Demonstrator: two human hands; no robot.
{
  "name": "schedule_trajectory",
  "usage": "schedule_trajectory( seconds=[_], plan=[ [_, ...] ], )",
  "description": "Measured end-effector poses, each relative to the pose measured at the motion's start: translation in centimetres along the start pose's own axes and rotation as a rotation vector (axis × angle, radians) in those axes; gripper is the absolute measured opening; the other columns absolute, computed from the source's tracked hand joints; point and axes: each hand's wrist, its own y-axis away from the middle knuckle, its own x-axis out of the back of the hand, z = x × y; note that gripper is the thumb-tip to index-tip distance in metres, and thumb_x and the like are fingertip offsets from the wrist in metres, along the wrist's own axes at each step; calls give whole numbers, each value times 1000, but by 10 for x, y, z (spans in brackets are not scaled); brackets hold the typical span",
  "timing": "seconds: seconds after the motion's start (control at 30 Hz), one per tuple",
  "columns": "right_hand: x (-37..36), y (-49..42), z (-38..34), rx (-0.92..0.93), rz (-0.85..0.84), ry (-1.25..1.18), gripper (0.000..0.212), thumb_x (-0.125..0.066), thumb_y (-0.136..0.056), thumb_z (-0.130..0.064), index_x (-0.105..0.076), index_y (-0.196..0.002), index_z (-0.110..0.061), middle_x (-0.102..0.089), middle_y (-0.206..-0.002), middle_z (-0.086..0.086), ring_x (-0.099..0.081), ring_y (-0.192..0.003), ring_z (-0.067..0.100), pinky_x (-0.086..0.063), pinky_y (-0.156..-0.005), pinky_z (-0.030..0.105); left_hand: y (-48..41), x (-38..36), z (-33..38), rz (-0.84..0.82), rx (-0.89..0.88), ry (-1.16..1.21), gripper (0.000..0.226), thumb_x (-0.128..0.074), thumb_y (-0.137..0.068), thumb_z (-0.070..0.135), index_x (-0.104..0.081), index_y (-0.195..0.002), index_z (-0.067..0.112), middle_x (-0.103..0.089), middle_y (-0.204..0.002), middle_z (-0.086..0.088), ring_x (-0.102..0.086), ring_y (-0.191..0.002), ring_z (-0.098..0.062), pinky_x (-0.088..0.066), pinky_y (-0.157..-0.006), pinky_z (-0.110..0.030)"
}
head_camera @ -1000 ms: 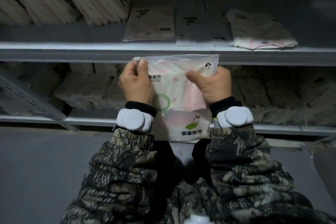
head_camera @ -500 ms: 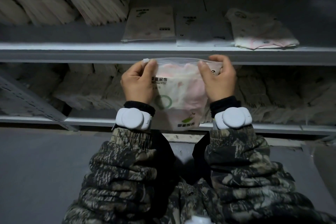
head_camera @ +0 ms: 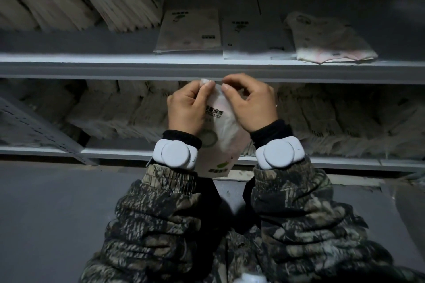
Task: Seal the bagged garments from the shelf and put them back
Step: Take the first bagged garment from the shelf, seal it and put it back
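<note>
Translucent plastic, printed with a green ring and black characters, forms the zip bag (head_camera: 220, 126) under inspection; a pale pink and white garment shows through it. The bag is off the shelving, held upright in the air between the person's wrists, with its mouth just below the front lip of the grey metal upper shelf (head_camera: 92, 69). Its lower edge hangs free in front of the lower tier.

The upright hold appears deliberate. The contents sag to the bottom, which leaves the closure strip flat and reachable at the top.

Left hand (head_camera: 187, 110): thumb and forefinger pinch the top edge near its left corner, and the other fingers curl against the bag's face.

Right hand (head_camera: 250, 103): thumb and forefinger pinch the same edge, almost touching the left pair, with the remaining fingers arched loosely behind. Both wrists are raised and turned inward, and each carries a white round wrist device (head_camera: 176, 153).

Judgement: the seal is being started at one corner and has yet to be run across. Whether the strip is closed anywhere cannot be determined.

Three flat pale bagged garments (head_camera: 187, 30) lie on the upper shelf, the rightmost of them rumpled.
</note>
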Motion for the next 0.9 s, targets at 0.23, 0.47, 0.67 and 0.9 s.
schedule_trajectory(
  seconds=[0.23,0.47,0.67,0.9],
  plan=[
    [0,1,-8,21,-96,-18,13,-65,-85,-18,-71,-79,-9,-71,-73,0,-62,-68,10,-51,-67,24,3,-2,7,-41,-142,-184,34,-49,-96,22,-65,-72,4,-49,-57,5,-47,-61,-5,-28,-51,-9],
    [0,1,-6,-2,31,-20,15,-64,-85,-20,-69,-76,-10,-68,-66,-1,-58,-62,12,-47,-63,24,2,0,10,26,-32,1,10,-59,-87,31,-65,-79,29,-62,-64,21,-55,-63,3,-44,-63,-19],
    [-3,0,-7,-3,-84,-70,14,-61,-88,-20,-69,-83,-10,-65,-71,-6,-59,-67,9,-47,-65,20,3,4,12,-11,-127,-143,12,-56,-91,18,-65,-85,13,-56,-65,15,-54,-62,-1,-38,-61,-8],
    [-6,-4,-10,14,-70,-56,14,-62,-88,-19,-71,-82,-10,-70,-73,-2,-61,-68,8,-49,-66,21,7,-2,11,31,-144,-165,15,-54,-92,16,-62,-83,7,-56,-68,6,-49,-61,-9,-37,-59,-21]
  ],
)
